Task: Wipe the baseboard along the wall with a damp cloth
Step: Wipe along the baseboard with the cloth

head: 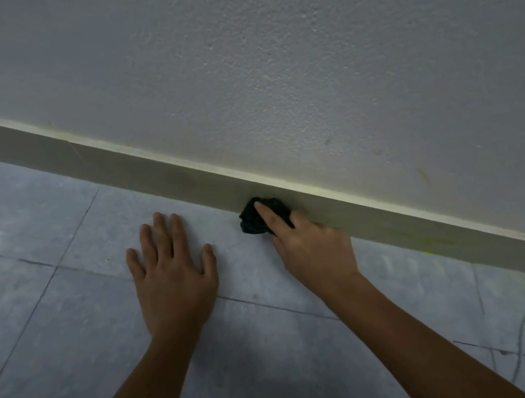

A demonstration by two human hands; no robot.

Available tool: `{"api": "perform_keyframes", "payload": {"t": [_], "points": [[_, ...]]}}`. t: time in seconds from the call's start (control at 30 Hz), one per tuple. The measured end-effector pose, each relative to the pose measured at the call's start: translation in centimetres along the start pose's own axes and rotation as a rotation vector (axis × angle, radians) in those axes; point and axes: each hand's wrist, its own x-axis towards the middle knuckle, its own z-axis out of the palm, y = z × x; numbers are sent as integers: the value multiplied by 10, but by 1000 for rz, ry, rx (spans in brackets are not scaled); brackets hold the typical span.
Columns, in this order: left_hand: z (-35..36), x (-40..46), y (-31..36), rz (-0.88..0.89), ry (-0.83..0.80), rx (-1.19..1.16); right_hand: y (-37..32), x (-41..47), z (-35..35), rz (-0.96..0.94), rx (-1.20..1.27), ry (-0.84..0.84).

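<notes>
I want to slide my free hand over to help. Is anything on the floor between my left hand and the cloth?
No. The head view shows only bare floor tile between the left hand and the black cloth.

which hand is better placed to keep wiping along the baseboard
Right. The right hand presses the black cloth against the baseboard, while the left hand lies flat on the floor tiles, apparently bracing.

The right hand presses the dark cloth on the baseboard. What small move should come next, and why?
Probably slide the right hand with the dark cloth along the baseboard, keeping it pressed on. The cloth is bunched against the board's face just above the floor, long stretches of board lie bare on both sides, and the left hand lies flat on the tiles as support.
</notes>
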Motion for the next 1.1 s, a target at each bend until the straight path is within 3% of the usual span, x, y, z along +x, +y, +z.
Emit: {"api": "perform_keyframes", "payload": {"t": [0.17,0.33,0.73,0.93,1.1], "points": [[-4,1,3,19,-3,-20,26,-28,7,72,-21,-96],[-3,4,6,4,2,0,35,-21,-15,57,-41,139],[0,2,4,14,2,58,-81,64,-7,-80,24,123],[-3,-2,4,18,-4,25,-22,28,-13,-41,50,229],[-5,2,1,34,-3,23,58,-33,-9,-38,-52,56]]}}
